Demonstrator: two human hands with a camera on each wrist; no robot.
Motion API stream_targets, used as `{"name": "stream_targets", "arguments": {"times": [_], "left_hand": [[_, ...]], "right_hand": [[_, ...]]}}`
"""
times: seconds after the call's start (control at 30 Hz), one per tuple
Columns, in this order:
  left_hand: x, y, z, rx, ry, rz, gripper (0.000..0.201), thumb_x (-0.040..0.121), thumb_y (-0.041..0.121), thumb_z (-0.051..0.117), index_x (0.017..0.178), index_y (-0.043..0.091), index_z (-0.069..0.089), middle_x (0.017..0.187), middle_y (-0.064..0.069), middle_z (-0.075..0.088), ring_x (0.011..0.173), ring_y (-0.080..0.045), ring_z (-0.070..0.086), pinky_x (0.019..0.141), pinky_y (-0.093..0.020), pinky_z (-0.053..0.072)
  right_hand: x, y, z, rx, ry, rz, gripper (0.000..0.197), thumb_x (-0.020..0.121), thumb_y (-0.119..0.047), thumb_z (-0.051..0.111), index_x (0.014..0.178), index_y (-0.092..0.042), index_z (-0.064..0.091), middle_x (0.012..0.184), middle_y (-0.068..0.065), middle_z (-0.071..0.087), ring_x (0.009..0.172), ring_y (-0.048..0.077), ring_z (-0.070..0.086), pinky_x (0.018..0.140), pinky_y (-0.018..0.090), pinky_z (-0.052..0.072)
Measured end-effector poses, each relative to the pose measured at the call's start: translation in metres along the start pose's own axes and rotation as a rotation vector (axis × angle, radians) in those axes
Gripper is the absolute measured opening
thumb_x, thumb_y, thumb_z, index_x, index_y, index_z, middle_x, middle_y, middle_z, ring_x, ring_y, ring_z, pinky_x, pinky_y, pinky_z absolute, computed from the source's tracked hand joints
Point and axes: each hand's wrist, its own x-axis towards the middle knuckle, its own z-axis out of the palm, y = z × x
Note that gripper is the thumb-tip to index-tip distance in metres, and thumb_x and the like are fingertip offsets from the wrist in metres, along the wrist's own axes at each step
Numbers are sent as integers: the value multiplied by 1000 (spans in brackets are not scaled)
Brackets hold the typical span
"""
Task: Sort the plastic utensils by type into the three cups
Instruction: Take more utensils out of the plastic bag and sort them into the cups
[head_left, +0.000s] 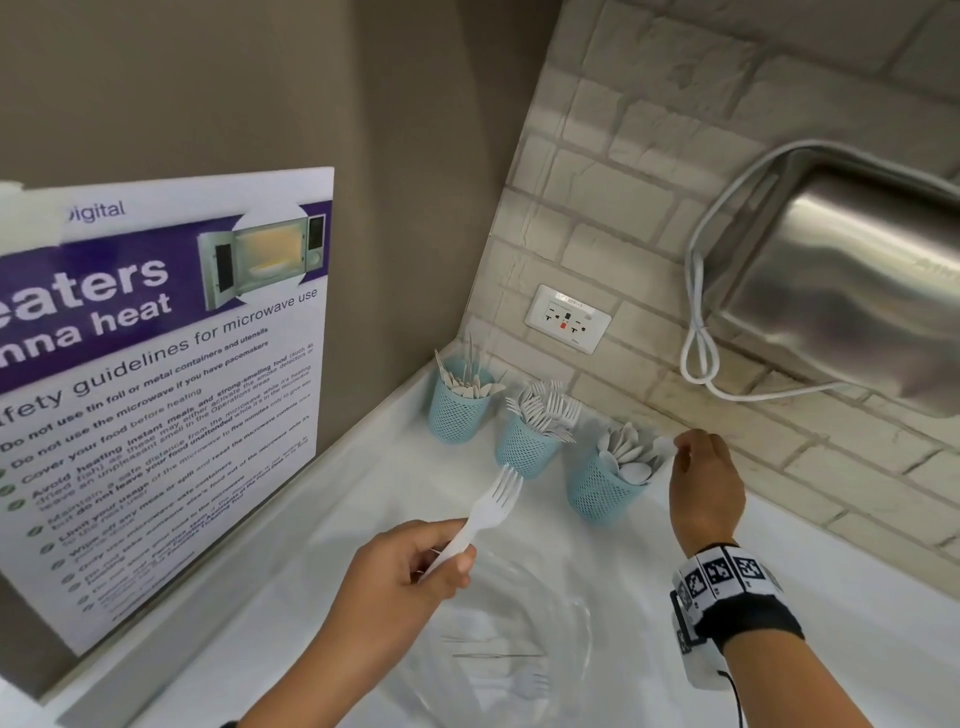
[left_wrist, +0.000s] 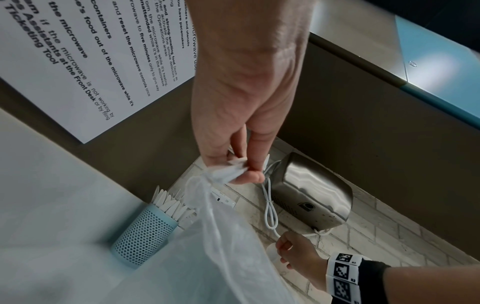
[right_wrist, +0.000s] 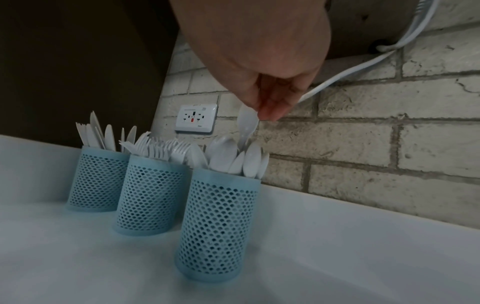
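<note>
Head view: left hand pinched a white plastic fork by its handle between thumb and curled fingers, tines pointing away toward the fork cup, which sat just past the tines. Right hand hovered just right of the spoon cup, fingertips pinching a white spoon at the cup's rim. Knife cup stood farthest from both grips, in the counter's corner. A clear plastic bag lay on the white counter under the left hand, with a fork or two blurred inside. Left wrist view: left-hand fingers were bunched round the fork handle and a gathered fold of the bag, which hung below the grip; knife cup sat lower left of it. Right wrist view: right-hand fingertips pinched the spoon's bowl end, handle down among the spoons in the nearest cup, directly under the grip. Fork cup and knife cup lined up to its left.
</note>
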Motion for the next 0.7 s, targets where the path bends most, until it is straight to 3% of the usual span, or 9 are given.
{"name": "stream_targets", "arguments": {"times": [0.2,0.3,0.4,0.5,0.57,0.63,0.7], "left_hand": [[-3,4,0,-111,7,-62,20,82,1,68,89,17,76,68,-1,68,63,-16,67,62,-22,55],[-2,4,-1,-108,14,-72,18,83,2,68,90,16,76,66,0,68,62,-15,67,61,-22,55],[-1,5,-2,-105,30,-79,17,83,3,68,89,17,76,68,1,69,62,-17,69,59,-23,55],[-1,7,-3,-102,37,-92,14,83,6,69,89,17,76,65,3,69,61,-17,70,57,-23,55],[-2,9,-3,-108,41,-106,14,83,7,69,90,17,76,65,1,70,61,-19,70,56,-22,54],[-2,9,-4,-118,48,-115,15,83,7,69,92,16,76,69,-3,71,63,-22,71,55,-23,54],[-1,10,-5,-130,58,-125,16,83,6,68,95,15,75,75,-3,73,64,-24,72,55,-23,54]], "right_hand": [[4,-1,0,-62,15,-58,24,92,-4,51,114,-9,56,99,17,66,78,39,63,56,39,49],[6,-1,1,-107,-14,-76,16,90,-2,52,102,-7,61,93,16,65,76,38,61,56,38,49],[4,-2,5,-168,-72,-111,16,84,4,57,94,-4,67,83,16,64,70,36,62,54,31,42],[0,2,12,-228,-139,-177,25,80,7,62,96,-8,73,79,13,69,66,33,63,55,29,43],[-1,5,16,-243,-155,-208,32,80,8,62,105,-9,72,88,11,72,73,34,63,60,31,47],[-2,2,16,-231,-154,-214,41,80,7,61,119,-7,66,108,13,70,87,37,61,75,39,49],[-7,-12,13,-137,-143,-198,47,83,3,58,129,-6,58,118,15,64,100,37,58,92,42,43]]}}
